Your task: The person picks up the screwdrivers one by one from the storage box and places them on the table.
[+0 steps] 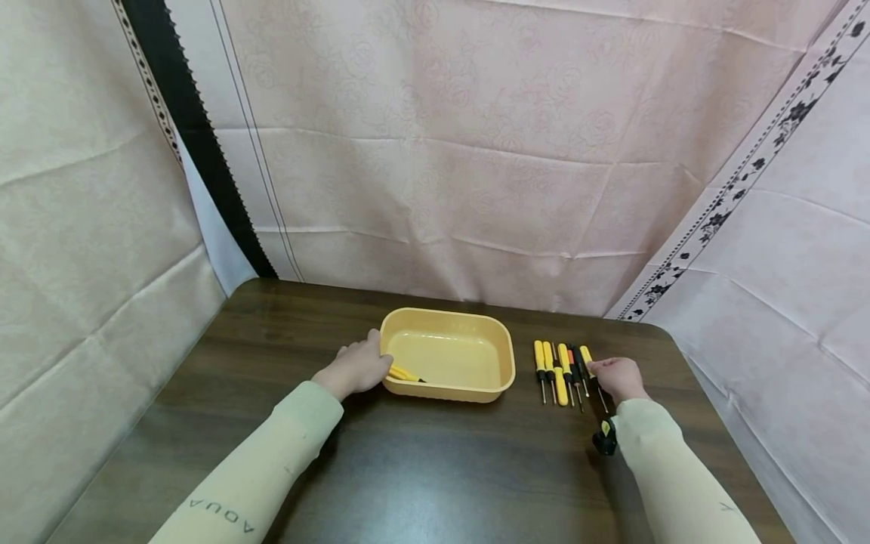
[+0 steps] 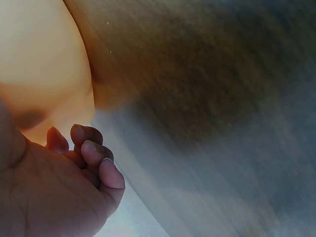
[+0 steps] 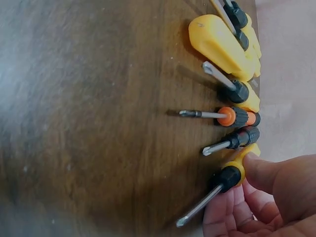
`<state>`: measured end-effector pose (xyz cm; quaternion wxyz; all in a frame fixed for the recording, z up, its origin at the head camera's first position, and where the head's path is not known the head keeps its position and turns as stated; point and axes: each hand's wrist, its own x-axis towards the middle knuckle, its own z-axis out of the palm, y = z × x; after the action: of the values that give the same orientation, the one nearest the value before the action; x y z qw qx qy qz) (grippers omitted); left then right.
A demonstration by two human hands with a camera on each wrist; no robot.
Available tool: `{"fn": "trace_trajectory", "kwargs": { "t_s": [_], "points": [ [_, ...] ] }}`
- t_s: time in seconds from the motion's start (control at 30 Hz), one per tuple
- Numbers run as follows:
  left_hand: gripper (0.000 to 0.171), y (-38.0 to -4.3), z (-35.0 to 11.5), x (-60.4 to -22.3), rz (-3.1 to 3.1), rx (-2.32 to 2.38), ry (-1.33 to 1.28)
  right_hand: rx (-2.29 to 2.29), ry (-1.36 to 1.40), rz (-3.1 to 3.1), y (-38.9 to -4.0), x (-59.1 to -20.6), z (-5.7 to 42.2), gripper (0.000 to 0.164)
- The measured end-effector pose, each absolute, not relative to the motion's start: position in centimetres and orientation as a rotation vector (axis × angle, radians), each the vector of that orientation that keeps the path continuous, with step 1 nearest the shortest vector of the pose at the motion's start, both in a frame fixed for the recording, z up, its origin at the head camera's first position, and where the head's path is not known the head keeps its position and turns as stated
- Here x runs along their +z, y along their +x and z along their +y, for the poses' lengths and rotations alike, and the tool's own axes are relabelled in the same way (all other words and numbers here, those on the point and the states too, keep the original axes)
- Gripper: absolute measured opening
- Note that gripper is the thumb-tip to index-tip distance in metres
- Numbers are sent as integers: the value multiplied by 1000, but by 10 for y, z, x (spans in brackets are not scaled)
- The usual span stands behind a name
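Observation:
At the left end of a yellow plastic tray [image 1: 476,394], my left hand [image 1: 360,364] grips the rim. In the left wrist view its curled fingers [image 2: 111,173] lie against the tray's outer wall [image 2: 47,59]; the thumb is hidden. A yellow tool with a black part [image 1: 405,374] lies inside the tray, partly covered by that hand. My right hand [image 1: 617,378] pinches the yellow handle of a screwdriver [image 3: 229,173] between thumb and fingers, its metal shaft pointing toward me. This screwdriver is at the right end of a row of several screwdrivers [image 1: 563,363].
Among the row are an orange-and-black screwdriver [image 3: 227,116] and one yellow handle [image 3: 217,44] turned the opposite way. A small black object [image 1: 604,438] sits at the right wrist. The brown wooden table [image 1: 435,468] meets a hanging pale cloth [image 1: 435,189] behind.

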<state>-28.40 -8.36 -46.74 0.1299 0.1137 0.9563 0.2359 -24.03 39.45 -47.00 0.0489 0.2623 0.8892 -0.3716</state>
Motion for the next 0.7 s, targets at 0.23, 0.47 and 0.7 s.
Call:
{"fn": "trace_trajectory", "kwargs": {
  "t_s": [0.23,0.47,0.7],
  "points": [
    [58,-285,-83,-468,2772,680,320,-1204,886,2625,-244,-467,397,32],
    [56,-285,-81,-466,2751,681,325,-1400,969,2530,-244,-470,403,27],
    [53,-286,-83,-466,2731,686,333,-1460,1016,2508,-246,-477,403,35]
  ]
}}
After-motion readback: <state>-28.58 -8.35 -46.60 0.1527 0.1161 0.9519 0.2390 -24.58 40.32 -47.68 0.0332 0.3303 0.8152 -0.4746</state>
